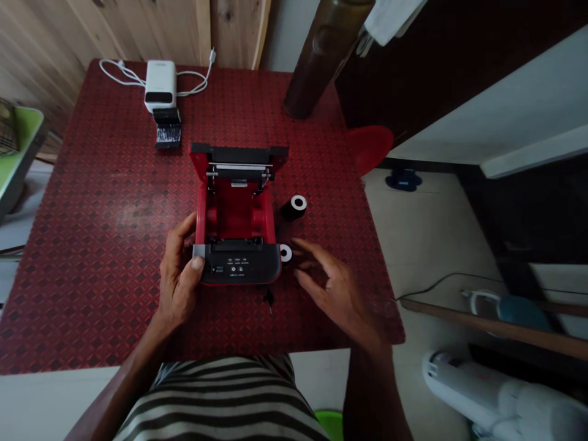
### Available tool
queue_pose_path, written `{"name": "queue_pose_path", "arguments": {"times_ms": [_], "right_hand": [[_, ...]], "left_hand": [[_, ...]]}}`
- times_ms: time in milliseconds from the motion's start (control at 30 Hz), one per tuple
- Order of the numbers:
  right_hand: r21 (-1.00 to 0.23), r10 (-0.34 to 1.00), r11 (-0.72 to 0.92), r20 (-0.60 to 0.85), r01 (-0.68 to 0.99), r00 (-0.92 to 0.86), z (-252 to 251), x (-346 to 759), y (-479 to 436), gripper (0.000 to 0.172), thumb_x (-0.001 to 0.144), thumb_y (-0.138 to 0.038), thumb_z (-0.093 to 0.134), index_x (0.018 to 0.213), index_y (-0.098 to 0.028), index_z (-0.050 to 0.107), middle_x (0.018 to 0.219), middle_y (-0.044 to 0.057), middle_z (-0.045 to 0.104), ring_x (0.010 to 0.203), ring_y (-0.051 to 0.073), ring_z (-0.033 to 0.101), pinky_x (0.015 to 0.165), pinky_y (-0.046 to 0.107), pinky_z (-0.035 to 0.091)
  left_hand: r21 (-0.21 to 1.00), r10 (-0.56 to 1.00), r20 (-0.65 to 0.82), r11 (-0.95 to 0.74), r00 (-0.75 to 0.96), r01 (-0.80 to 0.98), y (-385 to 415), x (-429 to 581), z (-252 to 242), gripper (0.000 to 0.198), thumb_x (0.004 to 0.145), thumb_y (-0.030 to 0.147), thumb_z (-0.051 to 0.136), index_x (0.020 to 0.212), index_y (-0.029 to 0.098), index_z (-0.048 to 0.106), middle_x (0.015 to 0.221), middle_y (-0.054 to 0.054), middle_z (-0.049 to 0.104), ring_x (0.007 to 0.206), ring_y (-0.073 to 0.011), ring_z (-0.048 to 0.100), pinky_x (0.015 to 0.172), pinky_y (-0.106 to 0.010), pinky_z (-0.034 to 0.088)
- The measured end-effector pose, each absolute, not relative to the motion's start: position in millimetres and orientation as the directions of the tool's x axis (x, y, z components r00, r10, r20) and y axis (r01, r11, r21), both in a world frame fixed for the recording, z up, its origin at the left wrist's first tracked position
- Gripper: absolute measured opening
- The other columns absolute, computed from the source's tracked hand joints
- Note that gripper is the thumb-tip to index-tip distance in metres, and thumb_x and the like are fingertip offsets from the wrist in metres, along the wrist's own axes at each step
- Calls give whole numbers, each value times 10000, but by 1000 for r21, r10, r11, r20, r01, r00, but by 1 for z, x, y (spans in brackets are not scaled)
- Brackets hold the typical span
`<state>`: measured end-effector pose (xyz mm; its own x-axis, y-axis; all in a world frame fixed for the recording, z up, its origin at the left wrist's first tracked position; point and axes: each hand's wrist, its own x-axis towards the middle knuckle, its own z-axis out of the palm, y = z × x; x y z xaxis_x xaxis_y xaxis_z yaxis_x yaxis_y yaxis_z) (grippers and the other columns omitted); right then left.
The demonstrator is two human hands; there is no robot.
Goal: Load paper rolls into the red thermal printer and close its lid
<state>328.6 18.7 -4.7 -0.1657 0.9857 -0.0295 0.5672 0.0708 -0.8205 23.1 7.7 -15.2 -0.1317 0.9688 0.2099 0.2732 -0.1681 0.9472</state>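
A small red and black label printer [236, 263] sits on the table with its lid [239, 154] raised. Its red inner bay [236, 211] holds no roll. My left hand [179, 275] grips the printer's left front corner, thumb on top and fingers along the side. To the right of the printer, my right hand [333, 288] has its fingers apart, close to a black roll with a white end [285, 253]. The printer's corner partly hides that roll. Just beyond lies a second black roll with a white end [294, 207]. A small black object [268, 298] lies in front of the printer.
A white device [160, 86] with a white cable and a dark strip [168, 131] lies at the back left of the red patterned table [114, 245]. A tall dark bottle [316, 61] stands at the back right. A red stool [374, 147] shows beyond the right edge.
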Motion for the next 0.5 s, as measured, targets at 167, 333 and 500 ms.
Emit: {"name": "queue_pose_path", "arguments": {"times_ms": [167,333,500], "right_hand": [[-778,997,63,78,625,-3,4,346,50,323,1012,-290,708,1309,-266,831,1224,81,899,1051,269,865,1003,502,693],[-817,991,124,136,564,-21,-21,327,106,480,889,-305,797,1366,-254,778,1423,115,840,1188,300,815,1096,559,638],[-818,987,142,161,557,-16,-43,315,130,304,886,-363,800,1172,-259,795,1199,73,869,1140,295,791,1093,548,609]], "left_hand": [[947,969,206,-163,-137,275,8,23,-15,653,1123,645,577,1679,307,635,1468,-102,742,1131,-301,711,952,-460,596],[947,967,220,-180,-127,267,9,23,-14,632,1134,620,582,1679,303,635,1556,-109,728,1238,-327,730,1017,-481,611],[944,967,222,-180,-127,277,9,23,-14,641,1126,632,591,1675,305,637,1547,-110,728,1286,-347,719,1053,-506,608]]}}
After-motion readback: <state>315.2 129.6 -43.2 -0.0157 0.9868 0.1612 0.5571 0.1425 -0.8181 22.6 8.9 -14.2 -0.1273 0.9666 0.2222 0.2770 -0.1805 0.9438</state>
